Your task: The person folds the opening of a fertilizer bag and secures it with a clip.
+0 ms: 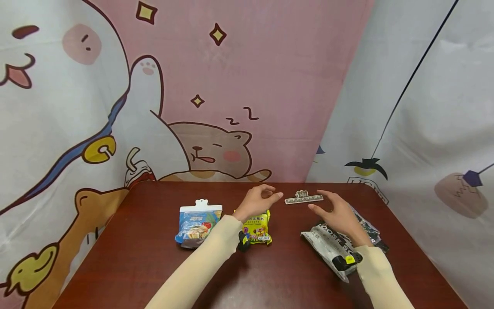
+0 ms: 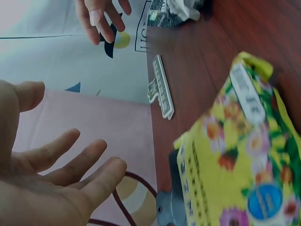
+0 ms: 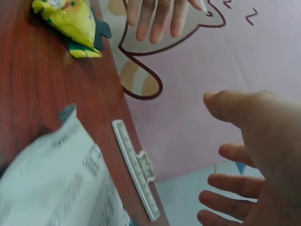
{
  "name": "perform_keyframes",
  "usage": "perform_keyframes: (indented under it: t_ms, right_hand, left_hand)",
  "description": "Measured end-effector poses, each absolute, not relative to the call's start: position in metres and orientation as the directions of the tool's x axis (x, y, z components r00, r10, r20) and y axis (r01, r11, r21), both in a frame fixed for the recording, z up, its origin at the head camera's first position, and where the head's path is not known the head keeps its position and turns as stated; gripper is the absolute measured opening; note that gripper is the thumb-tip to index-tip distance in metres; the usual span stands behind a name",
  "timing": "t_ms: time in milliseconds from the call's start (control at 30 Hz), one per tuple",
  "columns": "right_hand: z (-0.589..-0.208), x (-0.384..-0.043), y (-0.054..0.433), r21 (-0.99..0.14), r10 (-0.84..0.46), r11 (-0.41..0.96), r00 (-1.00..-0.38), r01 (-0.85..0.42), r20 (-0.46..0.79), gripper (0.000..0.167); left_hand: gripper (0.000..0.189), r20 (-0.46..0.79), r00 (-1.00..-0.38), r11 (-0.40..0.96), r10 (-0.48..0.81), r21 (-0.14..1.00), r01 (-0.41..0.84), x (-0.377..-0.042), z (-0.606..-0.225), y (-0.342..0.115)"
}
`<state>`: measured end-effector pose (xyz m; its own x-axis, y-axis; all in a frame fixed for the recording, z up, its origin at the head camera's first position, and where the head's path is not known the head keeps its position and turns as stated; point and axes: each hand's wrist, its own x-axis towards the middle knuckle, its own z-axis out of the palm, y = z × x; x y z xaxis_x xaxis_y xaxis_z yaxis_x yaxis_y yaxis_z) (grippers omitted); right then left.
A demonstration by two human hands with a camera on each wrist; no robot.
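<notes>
At eight o'clock the left hand is extending its fingers, spread apart; at eleven the right hand is hanging, fingers downward. A pale clip is lying just above centre on the brown table. A floral yellow packet is filling four o'clock; a silvery bag is resting near half past twelve.

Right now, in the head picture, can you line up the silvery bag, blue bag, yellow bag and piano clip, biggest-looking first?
1. Silvery bag, partly hidden yet showing the most
2. Blue bag
3. Yellow bag, partly covered
4. Piano clip, long but thin
</notes>
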<state>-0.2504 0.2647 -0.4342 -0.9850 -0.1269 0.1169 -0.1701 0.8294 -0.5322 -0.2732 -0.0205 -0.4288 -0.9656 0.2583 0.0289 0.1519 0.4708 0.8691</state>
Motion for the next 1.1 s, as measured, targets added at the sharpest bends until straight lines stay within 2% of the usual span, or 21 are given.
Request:
perform_keyframes:
  t_ms: [300, 533, 833, 1100]
  right_hand:
    - [-0.430, -0.228, 0.301, -0.571, -0.022, 0.819, -0.996, -0.064, 0.081, 0.091]
    - [-0.432, -0.214, 0.330, -0.616, 0.124, 0.781, -0.992, 0.106, -0.014, 0.096]
    - [-0.439, -0.207, 0.360, -0.665, 0.344, 0.658, -0.926, 0.355, -0.154, 0.104]
    - [-0.450, -0.207, 0.379, -0.752, 0.412, 0.500, -0.882, 0.430, -0.230, 0.104]
  left_hand:
    - [0.056, -0.031, -0.948, 0.432, 0.318, 0.894, 0.116, -0.272, -0.433, 0.008]
    - [0.060, -0.081, -0.937, 0.408, 0.340, 0.910, 0.069, -0.271, -0.441, 0.026]
    - [0.054, -0.133, -0.933, 0.433, 0.335, 0.901, 0.026, -0.264, -0.456, 0.055]
    - [0.055, -0.163, -0.911, 0.482, 0.380, 0.875, 0.044, -0.256, -0.467, 0.072]
